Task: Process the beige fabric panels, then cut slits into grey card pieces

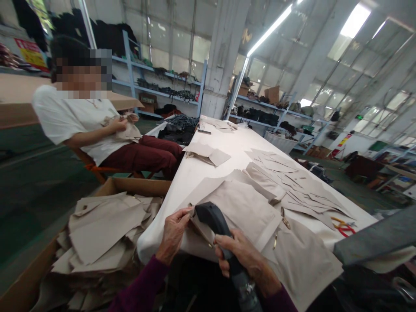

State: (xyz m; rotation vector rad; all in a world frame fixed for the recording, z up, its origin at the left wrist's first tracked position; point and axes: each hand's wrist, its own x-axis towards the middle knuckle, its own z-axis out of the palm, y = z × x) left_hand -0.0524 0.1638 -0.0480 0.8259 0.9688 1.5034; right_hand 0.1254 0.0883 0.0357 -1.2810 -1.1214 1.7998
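Observation:
My left hand pinches the near left corner of a beige fabric piece at the table's front edge. In my right hand is a black hand-held tool with a curved head and a thick round lower end; its exact kind is unclear. The tool's head lies over the fabric edge, close beside my left fingertips, and hides part of it. Small gold-coloured metal parts show along the fabric edges. To the right, another beige fabric piece with a gold metal part hangs over the table edge.
The white table runs away from me, bearing cut fabric pieces and red-handled scissors. A cardboard box of beige pieces stands at left. Beyond it sits a person handling fabric. A grey bar crosses at right.

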